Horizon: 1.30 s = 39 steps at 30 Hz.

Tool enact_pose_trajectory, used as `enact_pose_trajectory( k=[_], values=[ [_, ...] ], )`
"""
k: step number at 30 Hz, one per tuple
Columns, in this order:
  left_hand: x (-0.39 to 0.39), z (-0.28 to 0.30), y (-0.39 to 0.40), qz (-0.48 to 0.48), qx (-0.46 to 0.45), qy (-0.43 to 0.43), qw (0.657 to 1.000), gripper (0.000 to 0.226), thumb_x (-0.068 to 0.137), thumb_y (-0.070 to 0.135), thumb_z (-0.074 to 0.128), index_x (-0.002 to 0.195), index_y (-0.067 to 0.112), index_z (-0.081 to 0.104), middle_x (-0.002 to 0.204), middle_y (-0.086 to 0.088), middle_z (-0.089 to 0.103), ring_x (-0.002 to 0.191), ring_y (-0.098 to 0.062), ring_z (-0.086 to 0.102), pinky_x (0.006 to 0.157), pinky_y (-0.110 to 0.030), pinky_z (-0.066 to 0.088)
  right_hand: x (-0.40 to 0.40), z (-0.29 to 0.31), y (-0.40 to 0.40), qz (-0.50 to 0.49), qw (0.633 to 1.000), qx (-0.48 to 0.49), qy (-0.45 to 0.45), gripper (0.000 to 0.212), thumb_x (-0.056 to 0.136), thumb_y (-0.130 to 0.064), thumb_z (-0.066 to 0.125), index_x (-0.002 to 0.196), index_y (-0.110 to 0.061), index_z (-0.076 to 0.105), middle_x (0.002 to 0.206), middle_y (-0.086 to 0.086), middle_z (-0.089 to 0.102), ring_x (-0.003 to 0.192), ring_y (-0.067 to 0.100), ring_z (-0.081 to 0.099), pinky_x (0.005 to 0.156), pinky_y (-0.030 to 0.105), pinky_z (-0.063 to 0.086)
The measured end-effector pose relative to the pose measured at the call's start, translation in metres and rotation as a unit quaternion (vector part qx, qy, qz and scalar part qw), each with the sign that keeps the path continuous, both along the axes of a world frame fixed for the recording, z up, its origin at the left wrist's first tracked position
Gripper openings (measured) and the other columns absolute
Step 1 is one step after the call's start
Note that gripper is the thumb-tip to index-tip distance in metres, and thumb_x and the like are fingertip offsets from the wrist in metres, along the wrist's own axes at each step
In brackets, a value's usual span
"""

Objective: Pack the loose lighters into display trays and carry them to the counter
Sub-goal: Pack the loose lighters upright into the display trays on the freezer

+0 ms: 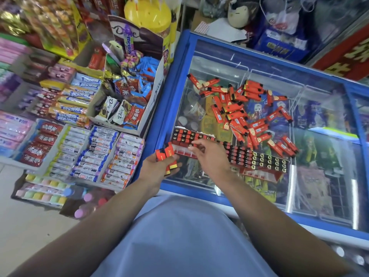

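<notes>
Standing over a blue-framed chest freezer [180, 80] with a glass lid. Left hand [159, 168] curled round a small bunch of red lighters [166, 157], held just off the freezer's near-left corner. Right hand [207, 156] reaching over the partly filled display tray [189, 143], fingers loosely bent; possibly pinching a lighter at the tray, too blurred to tell. Loose red lighters [245, 114] heaped on the glass beyond. Two more filled trays [259, 161] lying side by side right of the hand. Candy shelves [79, 136] to the left.
</notes>
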<state>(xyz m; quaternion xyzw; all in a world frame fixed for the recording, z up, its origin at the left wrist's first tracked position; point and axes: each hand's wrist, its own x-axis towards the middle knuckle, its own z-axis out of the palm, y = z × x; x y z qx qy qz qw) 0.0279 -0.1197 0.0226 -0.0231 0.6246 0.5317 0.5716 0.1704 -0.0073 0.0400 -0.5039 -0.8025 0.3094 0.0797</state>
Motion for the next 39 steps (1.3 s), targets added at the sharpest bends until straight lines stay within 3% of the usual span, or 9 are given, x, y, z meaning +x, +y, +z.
enact_pose_trajectory(
  k=[6, 9, 16, 21, 25, 27, 32, 35, 39],
  values=[
    [-0.002, -0.001, 0.005, -0.002, 0.007, -0.016, 1.000, 0.016, 0.096, 0.012, 0.069, 0.109, 0.003, 0.072, 0.100, -0.014, 0.079, 0.092, -0.031, 0.077, 0.082, -0.039, 0.062, -0.009, -0.002, 0.004, -0.016, 1.000, -0.001, -0.022, 0.028, 0.101, -0.039, 0.061, 0.121, -0.021, 0.067, 0.103, -0.002, 0.075, 0.075, 0.008, 0.061, 0.072, 0.021, 0.047],
    [-0.001, 0.001, 0.007, -0.006, 0.019, -0.027, 0.999, 0.013, 0.098, 0.011, 0.067, 0.108, 0.005, 0.072, 0.101, -0.013, 0.079, 0.092, -0.030, 0.077, 0.082, -0.038, 0.061, -0.010, 0.000, 0.006, -0.010, 1.000, 0.006, -0.029, 0.026, 0.101, -0.037, 0.060, 0.120, -0.021, 0.068, 0.097, -0.002, 0.076, 0.080, 0.012, 0.068, 0.080, 0.029, 0.056],
    [0.001, 0.002, 0.008, -0.022, 0.033, -0.028, 0.999, 0.017, 0.098, 0.014, 0.066, 0.112, 0.005, 0.071, 0.103, -0.013, 0.079, 0.098, -0.031, 0.076, 0.091, -0.043, 0.059, -0.005, -0.003, 0.007, 0.026, 0.997, 0.017, -0.065, 0.022, 0.103, -0.026, 0.059, 0.121, -0.019, 0.069, 0.104, -0.002, 0.077, 0.091, 0.015, 0.072, 0.086, 0.032, 0.058],
    [0.004, 0.005, 0.007, -0.048, 0.047, -0.012, 0.998, 0.019, 0.098, 0.016, 0.067, 0.115, 0.008, 0.070, 0.108, -0.013, 0.078, 0.098, -0.029, 0.076, 0.086, -0.040, 0.061, -0.004, 0.001, 0.009, -0.018, 0.999, 0.035, -0.014, 0.004, 0.095, -0.021, 0.070, 0.093, -0.024, 0.069, 0.081, -0.014, 0.069, 0.071, -0.002, 0.063, 0.072, 0.032, 0.059],
    [0.006, 0.006, 0.004, -0.104, 0.081, -0.019, 0.991, 0.020, 0.097, 0.016, 0.068, 0.117, 0.011, 0.070, 0.114, -0.017, 0.075, 0.104, -0.027, 0.073, 0.089, -0.042, 0.062, -0.001, 0.024, 0.005, -0.002, 0.993, -0.052, 0.104, 0.019, 0.097, -0.036, 0.067, 0.109, -0.023, 0.074, 0.090, -0.017, 0.070, 0.078, -0.008, 0.062, 0.072, 0.011, 0.049],
    [0.009, 0.005, 0.004, -0.119, 0.092, -0.029, 0.988, 0.022, 0.096, 0.013, 0.069, 0.117, 0.008, 0.071, 0.117, -0.021, 0.073, 0.106, -0.029, 0.071, 0.093, -0.044, 0.060, 0.005, 0.032, 0.001, 0.020, 0.986, -0.114, 0.122, 0.025, 0.093, -0.040, 0.072, 0.114, -0.027, 0.073, 0.088, -0.016, 0.069, 0.078, -0.003, 0.063, 0.071, 0.014, 0.050],
    [0.021, -0.001, 0.010, -0.127, 0.060, -0.011, 0.990, 0.018, 0.101, 0.008, 0.062, 0.117, 0.006, 0.070, 0.115, -0.020, 0.074, 0.106, -0.029, 0.072, 0.088, -0.035, 0.061, 0.026, 0.026, 0.000, -0.003, 0.990, -0.125, 0.068, 0.024, 0.091, -0.034, 0.075, 0.113, -0.025, 0.073, 0.090, -0.016, 0.069, 0.079, 0.000, 0.064, 0.077, 0.022, 0.051],
    [0.020, -0.004, 0.011, -0.096, 0.015, 0.005, 0.995, 0.020, 0.105, 0.010, 0.056, 0.122, 0.009, 0.066, 0.115, -0.010, 0.075, 0.103, -0.026, 0.074, 0.087, -0.035, 0.061, 0.040, 0.025, 0.006, -0.035, 0.998, -0.057, 0.011, 0.023, 0.093, -0.032, 0.073, 0.115, -0.025, 0.072, 0.098, -0.011, 0.071, 0.082, 0.003, 0.064, 0.083, 0.025, 0.054],
    [0.018, -0.004, 0.010, -0.086, 0.018, 0.011, 0.996, 0.019, 0.105, 0.009, 0.055, 0.124, 0.009, 0.056, 0.117, -0.010, 0.074, 0.101, -0.029, 0.075, 0.085, -0.036, 0.062, 0.043, 0.017, 0.009, -0.010, 1.000, -0.005, -0.028, 0.020, 0.094, -0.031, 0.072, 0.114, -0.027, 0.069, 0.101, -0.007, 0.073, 0.087, 0.011, 0.068, 0.084, 0.031, 0.058]
  ],
)
